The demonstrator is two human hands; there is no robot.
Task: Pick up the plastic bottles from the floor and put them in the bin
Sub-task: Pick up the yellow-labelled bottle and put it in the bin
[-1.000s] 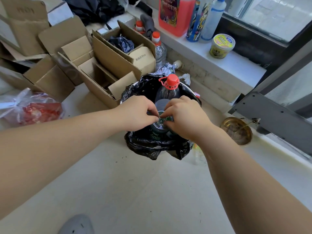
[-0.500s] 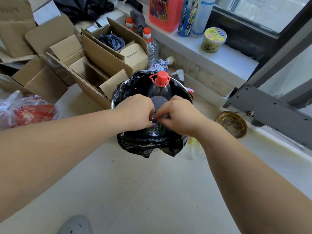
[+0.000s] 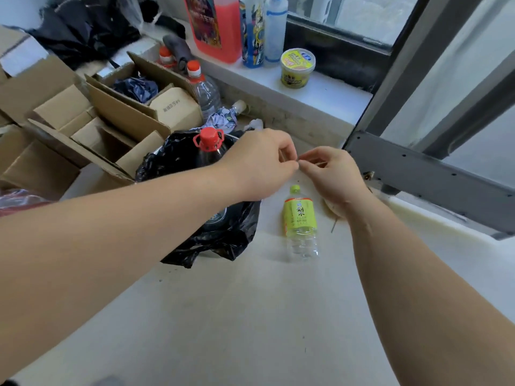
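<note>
head view, looking down at the floor beside a window sill. the left hand [image 3: 259, 160] and the right hand [image 3: 331, 174] are meeting fingertip to fingertip in the air, to the right of the bin [image 3: 223, 235], which is lined with a black bag. both hands are curling loosely with thumb and forefinger pinching together; whether anything small is sitting between them cannot be told, and neither hand is gripping a bottle. a large dark bottle with a red cap [image 3: 208, 140] is standing upright inside the bin, its neck rising above the liner. a green-labelled bottle [image 3: 300, 221] is lying on its side on the pale floor [image 3: 250, 316], just beside the bin's right flank and below the right hand, cap pointing away from the camera; it appears empty or nearly so. a clear bottle with an orange cap [image 3: 204, 90] is standing behind the bin, against the cardboard boxes [image 3: 92, 126]. judged step: between deposits, with one bottle in and the green-labelled one waiting. the next move is probably calling for the right hand to open, drop to the bottle's labelled midsection, close around it, then lift and carry it left over the rim, where the tall bottle is leaving little room.
</note>
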